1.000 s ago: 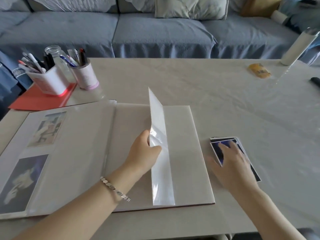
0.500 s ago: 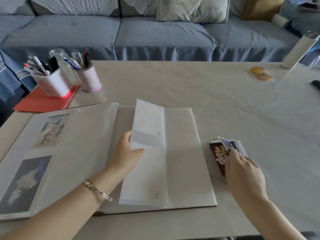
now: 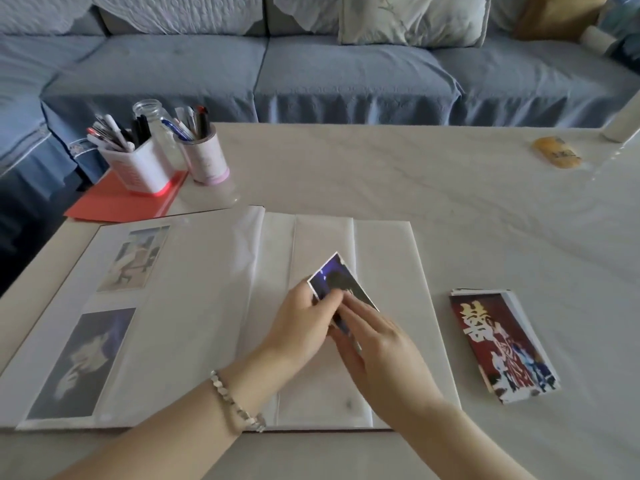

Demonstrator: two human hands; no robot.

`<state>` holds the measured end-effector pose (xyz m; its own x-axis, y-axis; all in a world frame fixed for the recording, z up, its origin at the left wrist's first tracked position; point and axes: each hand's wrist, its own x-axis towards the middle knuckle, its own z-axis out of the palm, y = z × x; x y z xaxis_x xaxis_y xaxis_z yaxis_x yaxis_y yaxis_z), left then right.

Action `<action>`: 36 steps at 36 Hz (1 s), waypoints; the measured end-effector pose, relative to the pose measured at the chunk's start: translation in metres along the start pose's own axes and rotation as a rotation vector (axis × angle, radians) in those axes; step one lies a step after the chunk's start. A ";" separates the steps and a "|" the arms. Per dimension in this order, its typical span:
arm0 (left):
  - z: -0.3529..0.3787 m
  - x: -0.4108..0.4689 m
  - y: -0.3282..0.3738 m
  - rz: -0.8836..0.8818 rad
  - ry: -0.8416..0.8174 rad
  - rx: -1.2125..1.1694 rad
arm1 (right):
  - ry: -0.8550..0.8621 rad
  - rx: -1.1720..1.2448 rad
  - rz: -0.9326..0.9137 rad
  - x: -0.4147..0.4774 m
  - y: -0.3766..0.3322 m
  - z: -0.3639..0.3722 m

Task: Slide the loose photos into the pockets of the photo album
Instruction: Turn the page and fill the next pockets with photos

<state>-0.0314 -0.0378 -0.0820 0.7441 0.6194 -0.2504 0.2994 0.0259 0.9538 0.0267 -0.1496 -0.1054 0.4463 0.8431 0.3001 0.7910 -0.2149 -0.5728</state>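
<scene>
The photo album (image 3: pixel 384 258) lies open on the table. Its left page holds two photos (image 3: pixel 136 258) under film, and the clear film of the right page is folded back to the left. A dark blue photo (image 3: pixel 337 277) is held over the right page by both hands. My left hand (image 3: pixel 301 320) pinches its left edge. My right hand (image 3: pixel 374 344) holds its lower right part with the fingers lying over it. A stack of loose photos (image 3: pixel 498 344), red picture on top, lies on the table right of the album.
Two pen holders (image 3: pixel 138 168) and a glass jar (image 3: pixel 156 123) stand at the back left, by a red folder (image 3: pixel 114 202). A yellow packet (image 3: pixel 557 155) and a white cylinder (image 3: pixel 623 123) are at the back right. A blue sofa (image 3: pixel 311 74) runs behind the table.
My left hand let the clear film fall flat to the left. My right hand lifted the blue photo off the stack and brought it over the right page, where both hands now hold it.
</scene>
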 end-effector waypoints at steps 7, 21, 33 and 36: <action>-0.003 0.019 0.002 -0.079 -0.017 -0.037 | -0.004 0.228 0.518 0.010 0.025 -0.023; 0.011 0.096 -0.023 0.155 0.070 1.060 | 0.391 0.620 0.879 0.044 0.080 -0.050; 0.006 0.103 -0.046 0.178 0.085 1.115 | 0.368 0.574 0.868 0.076 0.104 -0.040; 0.004 0.103 -0.047 0.198 0.087 1.089 | 0.376 0.565 0.844 0.082 0.105 -0.035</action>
<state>0.0339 0.0215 -0.1537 0.8052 0.5903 -0.0567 0.5764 -0.7566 0.3087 0.1605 -0.1202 -0.1143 0.9324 0.3037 -0.1958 -0.0954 -0.3156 -0.9441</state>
